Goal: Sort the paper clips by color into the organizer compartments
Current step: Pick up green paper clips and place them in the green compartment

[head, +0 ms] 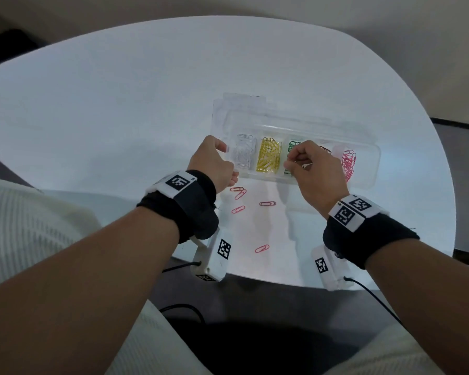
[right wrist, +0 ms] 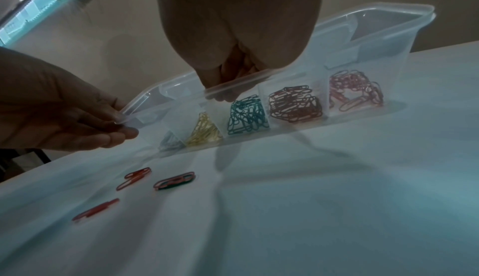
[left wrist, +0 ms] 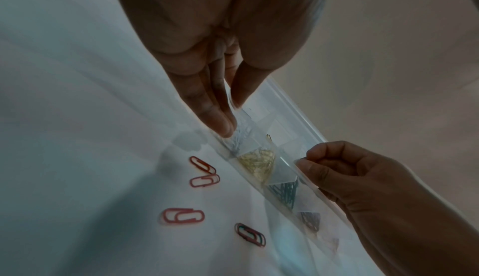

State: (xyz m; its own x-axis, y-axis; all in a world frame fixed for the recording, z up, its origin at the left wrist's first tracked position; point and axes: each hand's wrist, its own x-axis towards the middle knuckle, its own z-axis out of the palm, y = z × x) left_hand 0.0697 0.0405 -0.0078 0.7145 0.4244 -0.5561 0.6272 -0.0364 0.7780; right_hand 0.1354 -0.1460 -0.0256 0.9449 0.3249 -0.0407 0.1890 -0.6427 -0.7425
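Left hand (head: 214,162) pinches left end of clear organizer (head: 363,147), thumb on rim, fingers (left wrist: 217,120) under. Just below it on white table (head: 119,104): loose pink/red clips (head: 238,192). Compartments between hands: silver clips (head: 243,155), yellow clips (head: 269,155). Right hand (head: 313,169) grips near rim over green clips (right wrist: 246,116). Beyond right hand: dark red clips (right wrist: 295,104), pink clips (head: 348,162).

White round table (head: 119,109)
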